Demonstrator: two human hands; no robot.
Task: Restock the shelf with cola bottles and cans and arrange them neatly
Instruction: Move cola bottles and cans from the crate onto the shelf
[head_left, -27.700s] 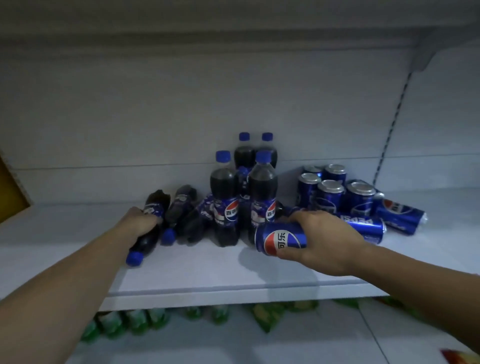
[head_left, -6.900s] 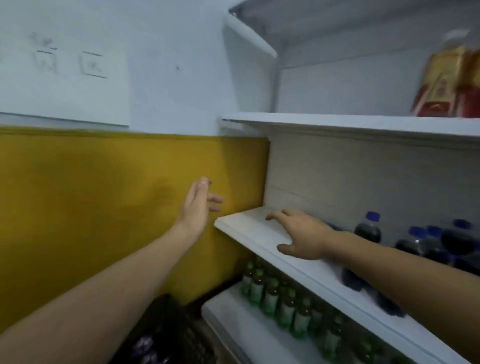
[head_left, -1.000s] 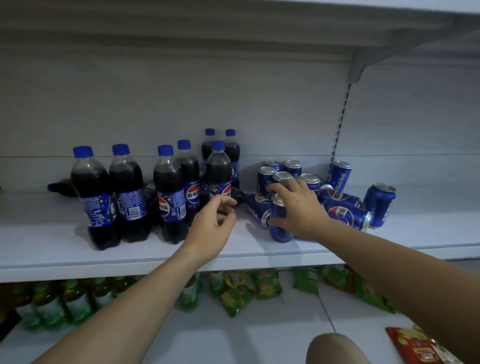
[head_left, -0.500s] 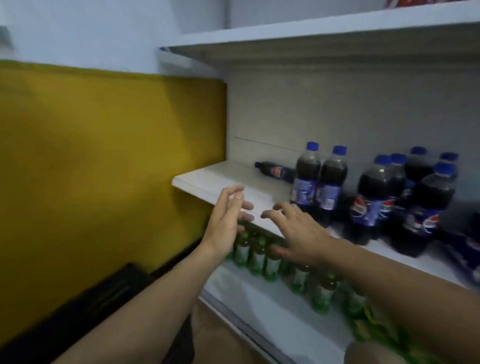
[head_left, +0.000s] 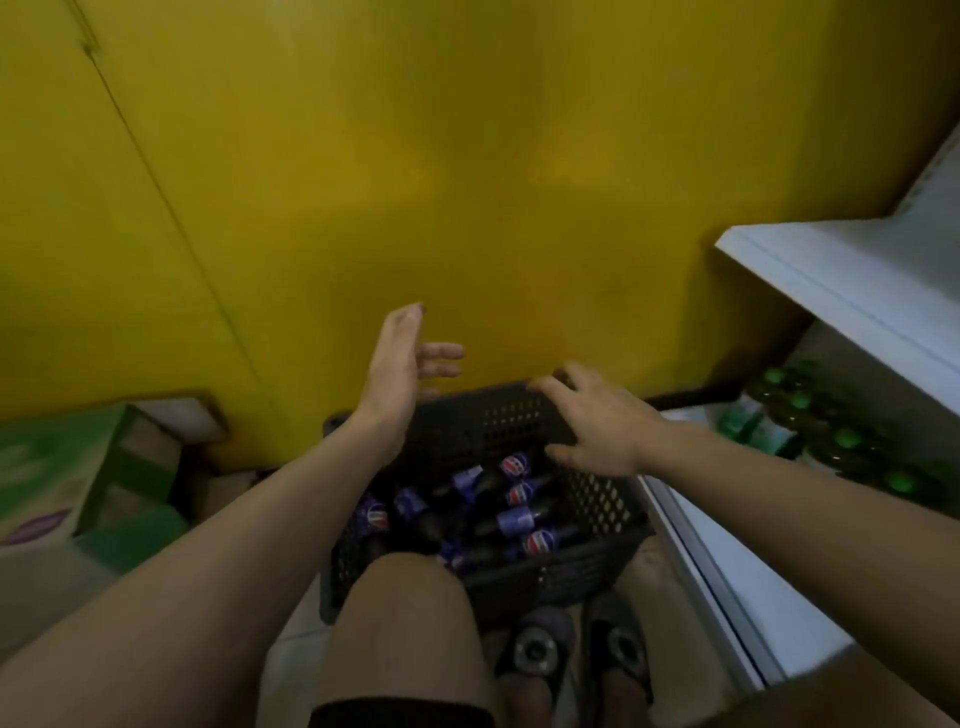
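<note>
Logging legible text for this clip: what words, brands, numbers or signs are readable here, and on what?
No words or numbers are legible.
cola bottles in the black crate: only a round red, white and blue logo shows; lettering blurred.
green carton: purple oval mark, too blurred to read.
green-capped bottles: labels too blurred to read.

Dim, soft and motion-blurred throughout, with wide-angle bending at edges.
</note>
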